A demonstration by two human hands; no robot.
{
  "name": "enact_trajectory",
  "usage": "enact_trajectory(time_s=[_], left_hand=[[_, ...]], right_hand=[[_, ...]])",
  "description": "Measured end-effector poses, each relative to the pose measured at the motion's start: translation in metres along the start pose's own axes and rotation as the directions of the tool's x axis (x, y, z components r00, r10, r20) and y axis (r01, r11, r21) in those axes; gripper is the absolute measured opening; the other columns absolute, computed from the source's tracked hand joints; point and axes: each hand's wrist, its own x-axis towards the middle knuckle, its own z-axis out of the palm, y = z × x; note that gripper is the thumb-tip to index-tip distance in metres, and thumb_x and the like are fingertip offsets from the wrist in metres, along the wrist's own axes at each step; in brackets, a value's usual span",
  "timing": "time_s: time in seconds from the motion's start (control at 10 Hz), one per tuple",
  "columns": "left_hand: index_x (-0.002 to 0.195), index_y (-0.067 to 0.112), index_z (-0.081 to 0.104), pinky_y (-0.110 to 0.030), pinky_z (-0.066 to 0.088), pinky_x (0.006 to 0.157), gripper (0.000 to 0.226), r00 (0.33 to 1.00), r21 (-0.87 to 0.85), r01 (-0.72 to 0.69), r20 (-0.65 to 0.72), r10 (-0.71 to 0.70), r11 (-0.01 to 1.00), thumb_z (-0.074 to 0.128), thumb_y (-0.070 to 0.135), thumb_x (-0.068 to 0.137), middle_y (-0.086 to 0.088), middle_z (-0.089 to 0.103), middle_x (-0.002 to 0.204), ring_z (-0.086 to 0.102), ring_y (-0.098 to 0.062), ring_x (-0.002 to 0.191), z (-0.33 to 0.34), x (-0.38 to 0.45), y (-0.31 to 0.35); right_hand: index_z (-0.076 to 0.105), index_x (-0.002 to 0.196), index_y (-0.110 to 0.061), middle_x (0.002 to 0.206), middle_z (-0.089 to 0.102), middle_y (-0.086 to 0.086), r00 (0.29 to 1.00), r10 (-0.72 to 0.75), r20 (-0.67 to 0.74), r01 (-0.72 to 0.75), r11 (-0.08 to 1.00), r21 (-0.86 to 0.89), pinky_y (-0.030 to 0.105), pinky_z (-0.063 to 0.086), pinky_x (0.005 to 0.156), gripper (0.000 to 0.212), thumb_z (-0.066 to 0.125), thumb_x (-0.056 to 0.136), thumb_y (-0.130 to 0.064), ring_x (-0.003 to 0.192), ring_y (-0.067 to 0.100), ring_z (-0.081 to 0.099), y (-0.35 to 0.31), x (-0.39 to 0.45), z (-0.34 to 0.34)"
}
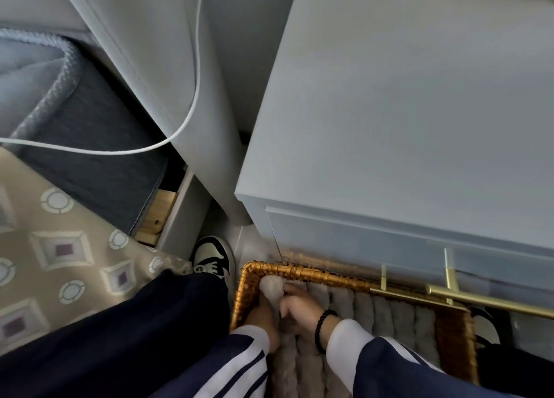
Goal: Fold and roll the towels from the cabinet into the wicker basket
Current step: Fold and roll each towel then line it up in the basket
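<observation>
cabinet [404, 113] above, basket [299, 270] on floor at its front. rolled towels [398, 316] packed in row inside. both hands in basket's left end: left hand [259, 313] and right hand [299, 303] grip pale towel [271, 286].

Navy sleeves [386, 364] with white stripes and cuffs, black bead bracelet [322, 328], dark navy trousers [120, 337], black-and-white sneaker [213, 258]

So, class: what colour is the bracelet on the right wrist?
Black beads, seen in the head view, the only one.
</observation>
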Motion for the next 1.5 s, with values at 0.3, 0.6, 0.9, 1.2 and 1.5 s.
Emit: enact_trajectory(time_s=[0.3,0.6,0.9,1.2,1.5], left_hand=[[0.15,0.006,0.014,-0.029,0.034,0.108,0.065,0.996,-0.083,-0.071,-0.063,0.066,0.994,0.044,0.021,0.095,-0.011,0.033,0.149,0.041,-0.024,0.133,-0.001,-0.044,-0.009],[0.141,0.009,0.034,-0.022,0.032,0.105,0.042,0.995,-0.11,-0.098,-0.017,0.096,0.989,0.038,0.019,0.099,-0.008,0.042,0.141,0.045,-0.022,0.127,-0.002,-0.038,-0.013],[0.132,0.005,0.049,-0.029,0.038,0.1,0.036,0.99,-0.089,-0.079,-0.121,0.068,0.993,0.041,0.017,0.099,-0.012,0.053,0.135,0.049,-0.027,0.125,-0.042,-0.056,0.001],[0.137,0.027,0.047,-0.029,0.04,0.103,0.05,0.899,-0.013,-0.33,-0.308,0.31,0.944,0.042,0.009,0.09,-0.007,0.054,0.136,0.05,-0.027,0.125,-0.098,-0.134,0.027],[0.127,0.02,0.055,-0.018,0.045,0.091,0.041,0.725,-0.013,-0.594,-0.44,0.529,0.804,0.042,0.004,0.092,0.003,0.063,0.115,0.06,-0.012,0.102,-0.132,-0.243,0.05]], right_hand=[[0.053,0.122,-0.003,0.119,0.054,0.02,0.986,0.14,-0.093,-0.115,0.966,0.232,0.033,0.05,0.065,0.069,0.045,0.054,0.0,0.107,0.038,0.053,-0.001,0.015,0.016],[0.04,0.068,-0.021,0.08,0.048,0.004,0.976,0.029,-0.215,-0.085,0.962,-0.26,0.022,0.037,0.055,0.03,0.039,0.097,-0.013,0.069,0.017,0.048,-0.004,-0.021,0.005],[0.051,0.079,-0.01,0.088,0.048,0.006,0.949,0.072,-0.308,-0.202,0.886,-0.417,0.025,0.043,0.065,0.017,0.044,0.092,-0.019,0.078,0.02,0.05,-0.008,-0.069,-0.022],[0.055,0.087,-0.006,0.072,0.054,0.01,0.941,-0.227,-0.25,0.019,0.775,-0.632,0.027,0.045,0.056,0.012,0.045,0.087,-0.013,0.07,0.03,0.061,-0.061,-0.171,-0.015],[0.064,0.094,-0.002,0.091,0.063,0.018,0.893,-0.429,-0.138,0.115,0.513,-0.851,0.034,0.049,0.073,0.023,0.054,0.089,-0.022,0.085,0.033,0.058,-0.076,-0.317,-0.047]])
